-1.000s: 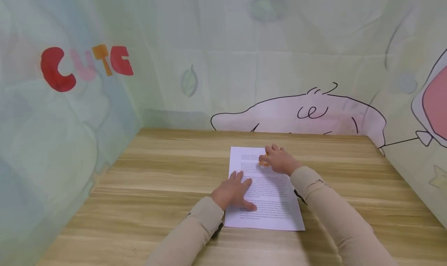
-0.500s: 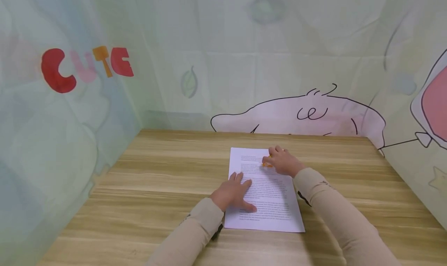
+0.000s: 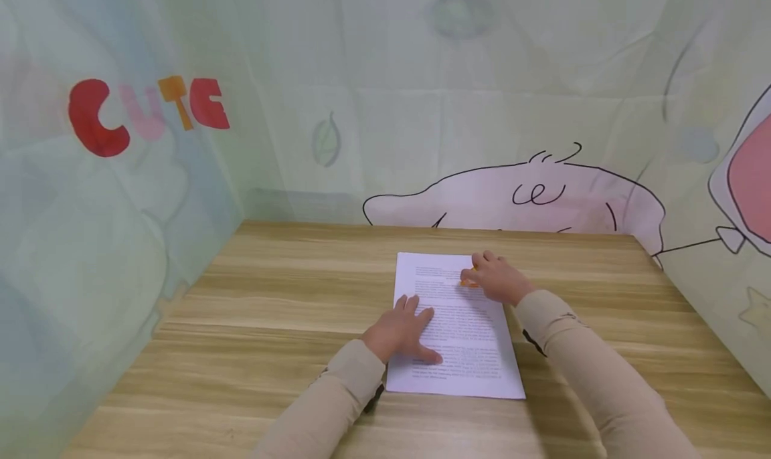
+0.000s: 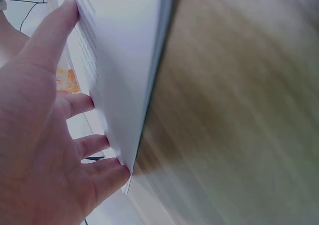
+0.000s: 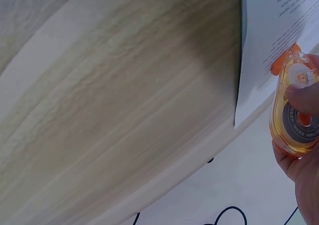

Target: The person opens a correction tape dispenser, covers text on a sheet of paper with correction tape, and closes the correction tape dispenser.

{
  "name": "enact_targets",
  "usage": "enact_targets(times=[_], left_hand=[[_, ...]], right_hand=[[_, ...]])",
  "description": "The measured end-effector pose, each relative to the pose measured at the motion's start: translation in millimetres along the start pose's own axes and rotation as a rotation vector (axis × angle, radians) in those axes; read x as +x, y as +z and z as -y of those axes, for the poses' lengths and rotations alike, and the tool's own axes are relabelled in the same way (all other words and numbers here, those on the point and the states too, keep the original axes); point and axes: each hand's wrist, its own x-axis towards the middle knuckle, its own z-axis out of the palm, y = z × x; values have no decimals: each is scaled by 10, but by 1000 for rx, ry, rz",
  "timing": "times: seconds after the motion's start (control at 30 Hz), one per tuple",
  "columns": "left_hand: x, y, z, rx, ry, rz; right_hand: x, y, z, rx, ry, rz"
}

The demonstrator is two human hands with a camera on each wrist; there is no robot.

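Observation:
A stack of printed paper lies on the wooden table. My left hand rests on its left part with the fingers spread; in the left wrist view the fingertips of that hand touch the sheet. Near the upper right of the page, my right hand grips an orange, clear-cased correction tape dispenser. The right wrist view shows the dispenser with its orange tip at the printed lines and the thumb of my right hand on its side.
The wooden table extends around the paper to a printed cloth backdrop behind it and at both sides. The backdrop has coloured letters on the left and a line-drawn figure at the back.
My right hand has moved a little to the right across the upper part of the page with the dispenser. My left hand has stayed in place.

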Motion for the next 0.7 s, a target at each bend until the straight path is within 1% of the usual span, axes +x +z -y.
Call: enact_targets(times=[0.1,0.27,0.53,0.7], left_hand=[[12,1,8,1,1,-5],[25,-3,14,-4,-5,6],[31,-6,8,10,-2,5],[18,-8,8,0,-4,2]], right_hand=[[-30,-12,-16,1,-2,-9],[-76,-15,-44,10,12,8],[-156,-9,-95,-29,-13,-56],[-198,5,-130,-17,-5,-59]])
